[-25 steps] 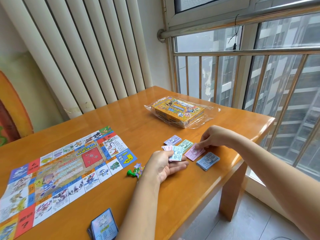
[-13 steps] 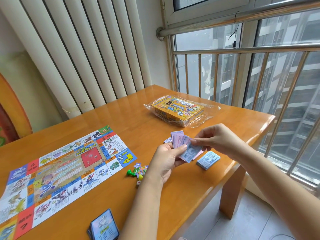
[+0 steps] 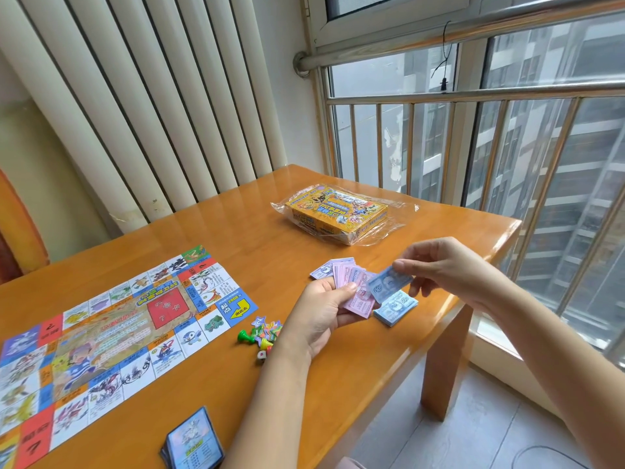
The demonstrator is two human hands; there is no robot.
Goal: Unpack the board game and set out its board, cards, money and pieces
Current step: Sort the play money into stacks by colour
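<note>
left hand (image 3: 323, 311) fingers clamped on pink notes (image 3: 355, 289), right hand (image 3: 443, 265) fingers pinching a blue "500" note (image 3: 385, 284)

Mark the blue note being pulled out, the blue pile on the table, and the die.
blue note (image 3: 389, 283), head view, middle of its printed face.
blue pile (image 3: 396, 307), head view, top note's face.
die (image 3: 261, 355), head view, its white top.

High-rise flat: wooden table (image 3: 236, 238), railed window (image 3: 473, 137), tower blocks (image 3: 548, 164) outside.
</note>
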